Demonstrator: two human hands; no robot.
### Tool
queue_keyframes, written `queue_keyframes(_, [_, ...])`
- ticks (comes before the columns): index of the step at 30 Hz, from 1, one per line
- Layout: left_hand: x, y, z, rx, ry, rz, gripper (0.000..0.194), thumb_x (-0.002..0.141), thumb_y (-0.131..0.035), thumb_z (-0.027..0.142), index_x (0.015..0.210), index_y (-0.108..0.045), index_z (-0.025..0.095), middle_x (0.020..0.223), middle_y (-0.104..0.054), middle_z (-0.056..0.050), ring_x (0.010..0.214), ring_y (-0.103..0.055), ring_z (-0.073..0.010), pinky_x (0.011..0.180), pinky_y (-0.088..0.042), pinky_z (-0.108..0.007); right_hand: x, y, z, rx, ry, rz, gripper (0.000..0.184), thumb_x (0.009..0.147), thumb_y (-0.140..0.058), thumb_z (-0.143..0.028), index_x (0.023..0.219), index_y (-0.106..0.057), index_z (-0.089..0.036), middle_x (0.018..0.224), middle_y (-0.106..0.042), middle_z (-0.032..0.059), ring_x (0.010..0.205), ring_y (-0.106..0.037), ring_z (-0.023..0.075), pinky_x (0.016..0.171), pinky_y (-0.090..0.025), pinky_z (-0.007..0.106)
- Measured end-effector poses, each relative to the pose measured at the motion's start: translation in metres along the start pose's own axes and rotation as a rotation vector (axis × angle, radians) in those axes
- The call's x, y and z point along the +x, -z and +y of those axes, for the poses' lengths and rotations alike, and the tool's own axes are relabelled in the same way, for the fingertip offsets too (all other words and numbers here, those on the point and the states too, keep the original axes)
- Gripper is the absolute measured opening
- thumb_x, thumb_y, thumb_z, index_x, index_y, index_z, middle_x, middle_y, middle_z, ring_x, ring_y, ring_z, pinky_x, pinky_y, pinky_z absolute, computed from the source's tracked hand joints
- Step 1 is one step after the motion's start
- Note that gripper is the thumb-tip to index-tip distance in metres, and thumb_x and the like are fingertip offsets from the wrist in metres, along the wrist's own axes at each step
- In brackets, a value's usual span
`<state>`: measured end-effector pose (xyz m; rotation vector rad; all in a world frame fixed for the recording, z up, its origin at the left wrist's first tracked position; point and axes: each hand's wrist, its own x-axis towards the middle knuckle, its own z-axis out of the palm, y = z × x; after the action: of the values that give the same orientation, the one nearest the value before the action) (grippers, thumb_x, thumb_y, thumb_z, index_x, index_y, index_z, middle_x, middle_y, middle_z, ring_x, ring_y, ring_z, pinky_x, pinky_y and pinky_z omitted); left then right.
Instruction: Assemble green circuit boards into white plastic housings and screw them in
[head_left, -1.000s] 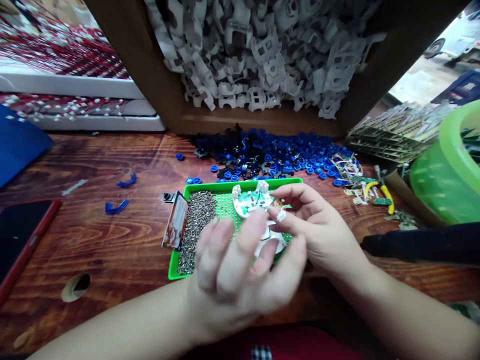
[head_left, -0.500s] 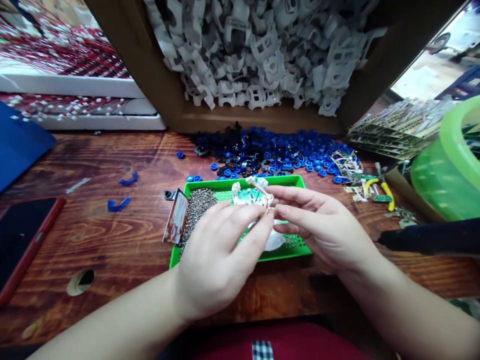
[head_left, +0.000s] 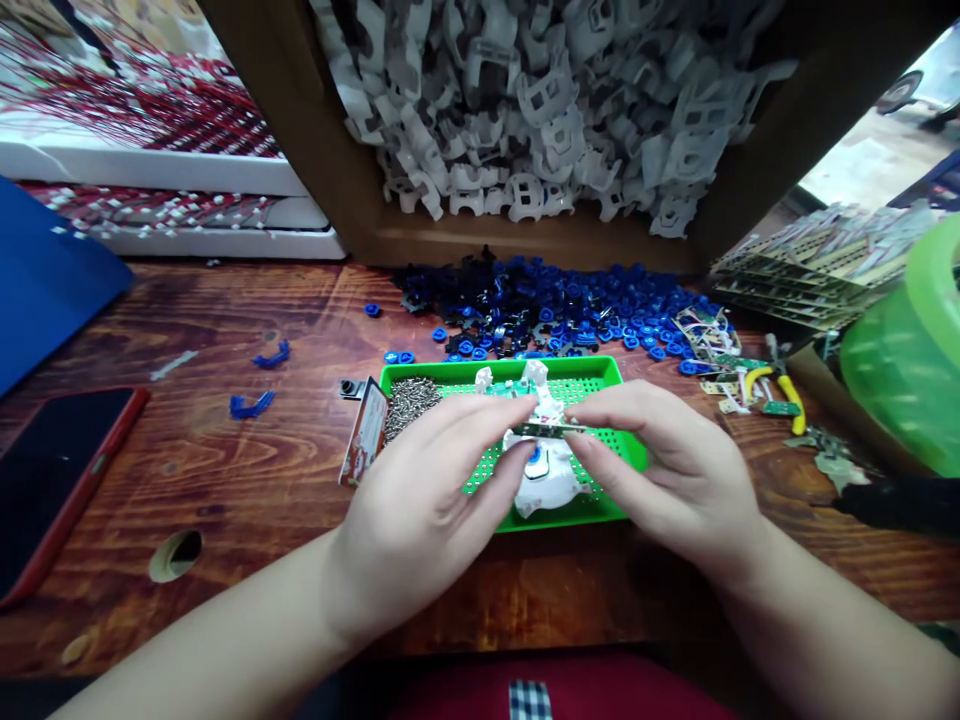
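Note:
Between my two hands a small circuit board (head_left: 551, 431) is held edge-on above a green perforated tray (head_left: 630, 375). My left hand (head_left: 427, 500) pinches its left end between thumb and fingers. At the right end, my right hand (head_left: 667, 470) grips it with thumb and forefinger. Below the board a white plastic housing (head_left: 551, 492) with a blue button (head_left: 535, 456) lies in the tray. Just behind, another green circuit board (head_left: 514, 387) sits among white plastic parts. Small metal screws (head_left: 411, 402) fill the tray's left end, partly hidden by my left hand.
Blue and black plastic parts (head_left: 540, 305) are heaped behind the tray, before a carton (head_left: 375, 235) of white housings. Yellow-handled pliers (head_left: 791, 400) and a green bin (head_left: 900, 370) stand at right. A phone (head_left: 60, 470) lies at left.
The held board has been turned edge-on, and the white wires seen over it no longer show. My hands have moved slightly apart, uncovering the white housing and its blue button. The view has shifted a little.

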<state>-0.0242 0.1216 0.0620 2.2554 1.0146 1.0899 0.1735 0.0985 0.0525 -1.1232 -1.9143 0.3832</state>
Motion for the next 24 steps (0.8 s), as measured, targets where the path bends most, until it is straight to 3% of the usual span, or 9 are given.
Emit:
queue_keyframes(3, [0.001, 0.001, 0.001, -0.107, 0.192, -0.01, 0.033, 0.079, -0.063, 0.018, 0.111, -0.064, 0.026, 0.107, -0.069, -0.001, 0.094, -0.064, -0.0179, 0.09, -0.047, -0.03, 0.002, 0.002, 0.001, -0.1, 0.131, -0.018, 0.023, 0.079, -0.06, -0.014, 0.102, -0.055, -0.017, 0.092, -0.063, 0.0023, 0.086, -0.059, 0.0081, 0.08, -0.05, 0.02])
queue_keyframes(7, [0.005, 0.004, 0.004, -0.262, 0.41, -0.076, 0.026, 0.078, -0.065, 0.029, 0.104, -0.067, 0.025, 0.1, -0.072, 0.001, 0.089, -0.066, -0.0168, 0.084, -0.05, -0.027, 0.003, 0.003, 0.001, -0.139, 0.166, -0.03, 0.021, 0.08, -0.059, -0.016, 0.1, -0.054, -0.019, 0.088, -0.064, 0.0019, 0.081, -0.06, 0.0095, 0.074, -0.052, 0.022])
queue_keyframes(10, [0.01, 0.006, 0.005, -0.292, 0.447, -0.107, 0.021, 0.076, -0.068, 0.032, 0.096, -0.071, 0.026, 0.092, -0.073, 0.002, 0.085, -0.066, -0.0152, 0.081, -0.051, -0.025, 0.003, 0.004, 0.001, -0.138, 0.174, -0.032, 0.019, 0.08, -0.059, -0.016, 0.098, -0.055, -0.019, 0.086, -0.064, 0.0018, 0.079, -0.061, 0.0096, 0.073, -0.053, 0.021])
queue_keyframes(13, [0.012, 0.007, 0.003, -0.305, 0.407, -0.101, 0.017, 0.073, -0.07, 0.03, 0.089, -0.073, 0.026, 0.093, -0.071, 0.001, 0.091, -0.063, -0.0159, 0.086, -0.048, -0.025, 0.003, 0.004, 0.001, -0.135, 0.166, -0.04, 0.017, 0.08, -0.06, -0.017, 0.096, -0.055, -0.019, 0.084, -0.063, 0.0019, 0.078, -0.06, 0.0093, 0.073, -0.052, 0.02])
queue_keyframes(16, [0.013, 0.008, -0.001, -0.329, 0.388, -0.109, 0.013, 0.072, -0.072, 0.028, 0.085, -0.074, 0.026, 0.089, -0.069, 0.0, 0.088, -0.062, -0.0161, 0.08, -0.048, -0.026, 0.003, 0.003, 0.001, -0.119, 0.179, -0.063, 0.017, 0.08, -0.059, -0.015, 0.096, -0.055, -0.018, 0.084, -0.063, 0.0018, 0.079, -0.06, 0.0085, 0.073, -0.052, 0.019])
queue_keyframes(21, [0.016, 0.011, -0.001, -0.338, 0.456, -0.19, 0.01, 0.073, -0.069, 0.026, 0.081, -0.076, 0.023, 0.076, -0.069, -0.001, 0.073, -0.061, -0.0149, 0.068, -0.048, -0.027, 0.003, 0.002, 0.001, -0.124, 0.18, -0.097, 0.017, 0.08, -0.058, -0.014, 0.097, -0.056, -0.017, 0.085, -0.063, 0.0018, 0.08, -0.06, 0.0079, 0.074, -0.052, 0.018])
queue_keyframes(24, [0.02, 0.012, 0.0, -0.349, 0.528, -0.249, 0.008, 0.073, -0.068, 0.024, 0.077, -0.076, 0.022, 0.072, -0.069, 0.0, 0.07, -0.06, -0.0142, 0.067, -0.047, -0.026, 0.002, 0.002, 0.002, -0.142, 0.176, -0.067, 0.027, 0.079, -0.059, -0.013, 0.105, -0.054, -0.017, 0.092, -0.062, 0.0033, 0.087, -0.059, 0.0091, 0.08, -0.052, 0.019])
